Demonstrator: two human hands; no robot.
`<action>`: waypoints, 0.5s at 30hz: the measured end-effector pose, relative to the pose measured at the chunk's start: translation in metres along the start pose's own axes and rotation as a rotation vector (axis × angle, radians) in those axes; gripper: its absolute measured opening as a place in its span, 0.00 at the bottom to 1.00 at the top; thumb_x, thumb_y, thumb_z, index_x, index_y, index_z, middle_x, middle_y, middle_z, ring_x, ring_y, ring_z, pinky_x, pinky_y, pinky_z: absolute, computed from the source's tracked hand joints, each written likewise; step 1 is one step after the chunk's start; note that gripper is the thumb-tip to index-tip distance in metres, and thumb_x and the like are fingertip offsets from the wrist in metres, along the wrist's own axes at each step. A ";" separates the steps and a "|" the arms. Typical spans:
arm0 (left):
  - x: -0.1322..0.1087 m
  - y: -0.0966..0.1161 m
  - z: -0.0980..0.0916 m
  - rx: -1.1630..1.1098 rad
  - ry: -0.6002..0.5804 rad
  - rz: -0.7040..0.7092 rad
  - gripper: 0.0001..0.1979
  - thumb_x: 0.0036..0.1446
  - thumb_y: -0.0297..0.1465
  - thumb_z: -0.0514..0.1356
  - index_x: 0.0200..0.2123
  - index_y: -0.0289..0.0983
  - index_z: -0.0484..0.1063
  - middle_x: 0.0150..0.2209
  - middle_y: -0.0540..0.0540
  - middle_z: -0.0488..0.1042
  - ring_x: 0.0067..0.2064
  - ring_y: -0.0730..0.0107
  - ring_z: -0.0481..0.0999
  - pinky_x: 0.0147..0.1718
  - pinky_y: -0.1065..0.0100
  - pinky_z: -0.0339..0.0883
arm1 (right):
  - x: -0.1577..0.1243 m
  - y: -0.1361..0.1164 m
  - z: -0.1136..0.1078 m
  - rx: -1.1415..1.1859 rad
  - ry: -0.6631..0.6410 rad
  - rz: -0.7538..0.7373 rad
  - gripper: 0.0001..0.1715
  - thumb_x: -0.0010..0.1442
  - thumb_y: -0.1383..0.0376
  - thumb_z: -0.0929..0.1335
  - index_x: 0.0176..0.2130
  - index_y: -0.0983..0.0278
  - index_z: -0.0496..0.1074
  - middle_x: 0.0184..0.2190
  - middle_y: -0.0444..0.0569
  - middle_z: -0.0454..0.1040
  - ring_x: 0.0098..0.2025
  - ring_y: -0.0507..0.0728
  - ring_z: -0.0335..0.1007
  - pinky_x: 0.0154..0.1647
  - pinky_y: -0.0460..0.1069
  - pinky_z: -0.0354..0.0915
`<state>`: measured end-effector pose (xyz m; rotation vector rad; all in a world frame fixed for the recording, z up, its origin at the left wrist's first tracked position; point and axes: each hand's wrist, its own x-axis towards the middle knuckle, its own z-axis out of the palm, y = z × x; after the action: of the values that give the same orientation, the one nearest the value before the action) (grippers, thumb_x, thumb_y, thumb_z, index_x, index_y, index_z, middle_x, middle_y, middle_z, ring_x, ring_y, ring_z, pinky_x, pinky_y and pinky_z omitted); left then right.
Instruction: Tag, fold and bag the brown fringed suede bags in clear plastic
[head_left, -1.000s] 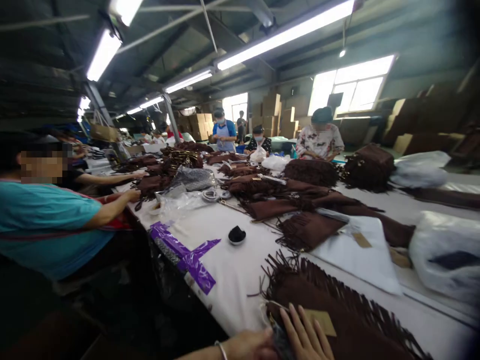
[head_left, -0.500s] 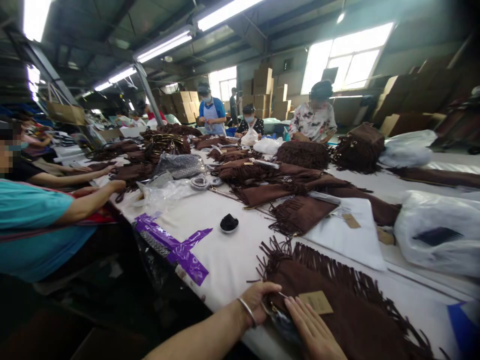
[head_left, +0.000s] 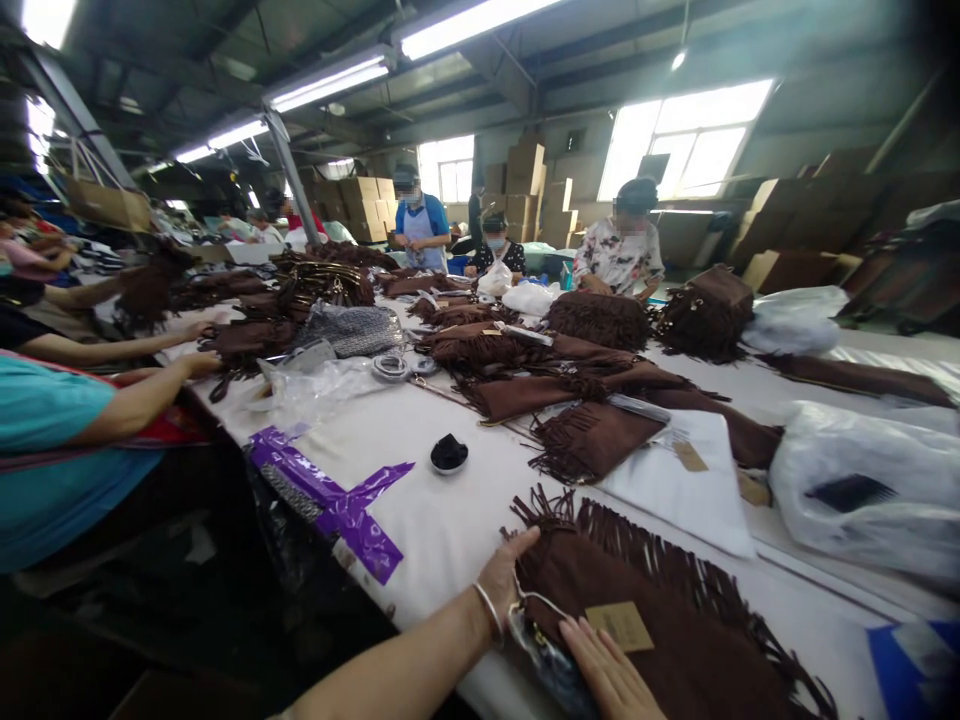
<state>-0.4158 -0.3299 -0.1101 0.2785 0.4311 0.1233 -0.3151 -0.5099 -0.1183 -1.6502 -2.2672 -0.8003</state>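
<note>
A brown fringed suede piece (head_left: 675, 620) lies at the near edge of the white table (head_left: 442, 520). My left hand (head_left: 506, 580), a bangle on its wrist, rests on the piece's left edge with fingers stretched toward the fringe. My right hand (head_left: 611, 675) lies flat on the piece, fingers out, just below a tan paper tag (head_left: 619, 627). A clear plastic packet with a white cord (head_left: 544, 655) sits between my two hands.
Purple tape strips (head_left: 330, 500) mark the table's left edge. A small dish of black material (head_left: 449, 455) stands mid-table. More brown fringed pieces (head_left: 592, 435), white plastic bags (head_left: 862, 490) and a white sheet (head_left: 675, 490) lie beyond. Other people work along the left side and far end.
My left hand has slid up from the packet onto the piece's left edge, fingers now extended. My right hand has dropped slightly lower. The view has tilted down a little.
</note>
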 end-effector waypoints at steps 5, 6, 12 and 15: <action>0.021 0.020 0.007 0.028 0.112 0.009 0.20 0.60 0.35 0.50 0.41 0.23 0.73 0.33 0.34 0.79 0.42 0.51 0.78 0.51 0.53 0.63 | -0.001 0.001 0.003 -0.058 0.027 -0.069 0.32 0.58 0.67 0.58 0.60 0.75 0.57 0.52 0.48 0.70 0.50 0.55 0.70 0.45 0.44 0.70; 0.020 0.021 0.010 0.034 0.108 0.035 0.21 0.60 0.36 0.50 0.41 0.23 0.73 0.34 0.34 0.78 0.44 0.51 0.77 0.52 0.53 0.62 | 0.000 0.000 0.004 -0.058 0.040 -0.064 0.29 0.58 0.67 0.58 0.58 0.73 0.61 0.51 0.47 0.71 0.50 0.54 0.71 0.44 0.44 0.70; -0.011 -0.001 0.038 0.886 0.005 0.665 0.25 0.59 0.35 0.58 0.58 0.35 0.63 0.59 0.41 0.64 0.63 0.57 0.58 0.64 0.57 0.44 | 0.003 -0.010 0.010 -0.067 0.102 -0.006 0.23 0.61 0.65 0.58 0.51 0.69 0.70 0.49 0.46 0.73 0.48 0.54 0.72 0.43 0.44 0.71; -0.021 -0.018 0.046 1.516 -0.105 0.580 0.28 0.58 0.34 0.58 0.61 0.39 0.58 0.65 0.44 0.52 0.67 0.57 0.46 0.65 0.52 0.32 | 0.002 -0.016 0.015 -0.078 0.209 -0.019 0.20 0.59 0.68 0.59 0.46 0.64 0.73 0.42 0.44 0.77 0.42 0.53 0.75 0.41 0.44 0.70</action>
<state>-0.4143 -0.3616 -0.0665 1.8971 0.2508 0.3326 -0.3287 -0.5040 -0.1343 -1.4999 -2.1355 -1.0269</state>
